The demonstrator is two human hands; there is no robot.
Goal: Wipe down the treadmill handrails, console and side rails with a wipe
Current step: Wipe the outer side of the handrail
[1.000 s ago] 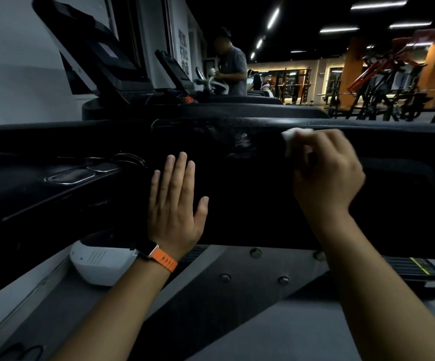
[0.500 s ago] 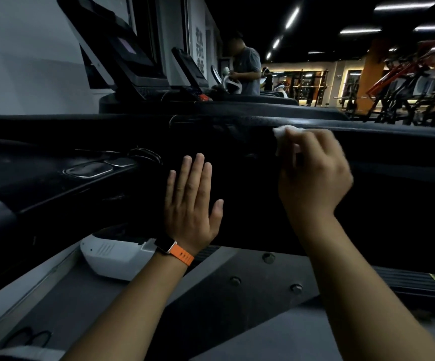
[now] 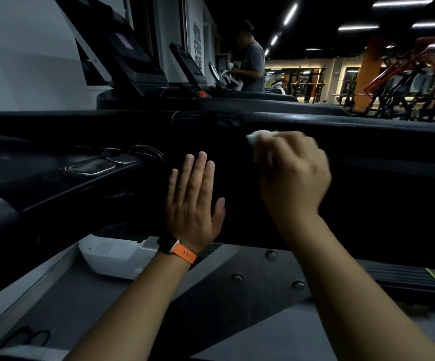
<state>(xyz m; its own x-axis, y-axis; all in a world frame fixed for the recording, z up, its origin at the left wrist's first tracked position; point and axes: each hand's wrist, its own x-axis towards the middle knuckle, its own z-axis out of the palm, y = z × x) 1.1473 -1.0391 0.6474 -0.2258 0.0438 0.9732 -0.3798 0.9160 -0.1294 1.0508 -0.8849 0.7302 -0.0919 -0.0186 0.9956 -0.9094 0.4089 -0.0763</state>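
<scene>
A wide black treadmill handrail point(image 3: 367, 131) runs across the middle of the view. My right hand point(image 3: 293, 175) grips a crumpled white wipe point(image 3: 259, 138) and presses it against the dark side face of the rail, just under its top edge. My left hand point(image 3: 193, 201), with an orange-strapped watch on the wrist, lies flat with straight fingers on the same dark face, left of the right hand. The black console surface point(image 3: 55, 183) with two silver-rimmed pads point(image 3: 91, 168) stretches away at the left.
Below the rail is the grey treadmill frame with bolts point(image 3: 237, 278) and a white motor cover point(image 3: 112, 256). Further treadmill consoles point(image 3: 130, 56) stand behind. A person in a grey shirt point(image 3: 253, 66) stands at a far machine. Orange gym equipment point(image 3: 406, 82) fills the right background.
My right hand with the wipe has slid left and down along the rail face. My left hand has stayed flat on the same spot. The camera has moved slightly.
</scene>
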